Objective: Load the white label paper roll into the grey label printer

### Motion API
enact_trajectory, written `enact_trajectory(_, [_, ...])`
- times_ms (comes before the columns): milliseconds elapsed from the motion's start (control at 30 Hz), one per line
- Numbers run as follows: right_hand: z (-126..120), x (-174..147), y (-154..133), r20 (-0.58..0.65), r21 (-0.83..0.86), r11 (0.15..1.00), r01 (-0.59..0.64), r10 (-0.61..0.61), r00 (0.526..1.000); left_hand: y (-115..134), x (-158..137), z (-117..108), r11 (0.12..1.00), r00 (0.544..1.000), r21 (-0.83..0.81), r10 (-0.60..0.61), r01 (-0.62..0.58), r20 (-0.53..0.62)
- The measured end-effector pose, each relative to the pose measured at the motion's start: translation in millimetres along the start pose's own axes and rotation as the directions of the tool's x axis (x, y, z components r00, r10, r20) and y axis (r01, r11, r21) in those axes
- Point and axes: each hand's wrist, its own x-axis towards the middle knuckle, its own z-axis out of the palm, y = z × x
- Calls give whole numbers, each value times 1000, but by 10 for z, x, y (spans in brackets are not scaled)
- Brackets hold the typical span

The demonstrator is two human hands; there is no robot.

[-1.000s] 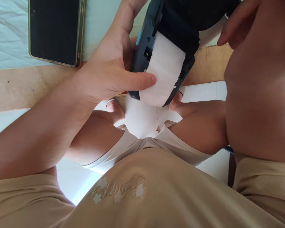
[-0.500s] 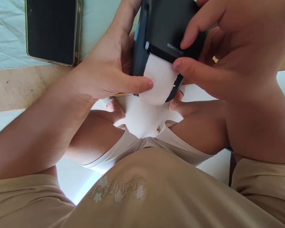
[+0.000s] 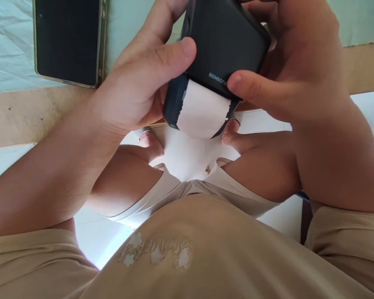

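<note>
Both hands clamp a black label printer (image 3: 224, 45) held above the lap, right of the dark phone (image 3: 67, 41) lying on the table (image 3: 25, 116). Risk: the white paper roll (image 3: 202, 110) bulges out below the lid (lid looks not fully seated), so squeezing could pinch or skew the paper, or the roll could drop if the grip loosens. Left hand (image 3: 137, 87) wraps the printer's left side, thumb pressed on the lid. Right hand (image 3: 286, 70) curls round the right side, thumb at the lid edge.
</note>
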Motion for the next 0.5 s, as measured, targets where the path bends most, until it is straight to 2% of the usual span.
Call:
enact_trajectory(133, [-2,-6,31,-9,53,997,63,-63,998,-20,0,31,999,1000,-46,2,-3,-28])
enact_trajectory(267, [-1,6,3,23,80,996,48,-50,999,-13,3,59,1000,996,-12,3,-4,-86])
enact_trajectory(500, [14,30,-59,33,74,997,29,-32,999,-21,3,21,996,997,74,52,-48,-53])
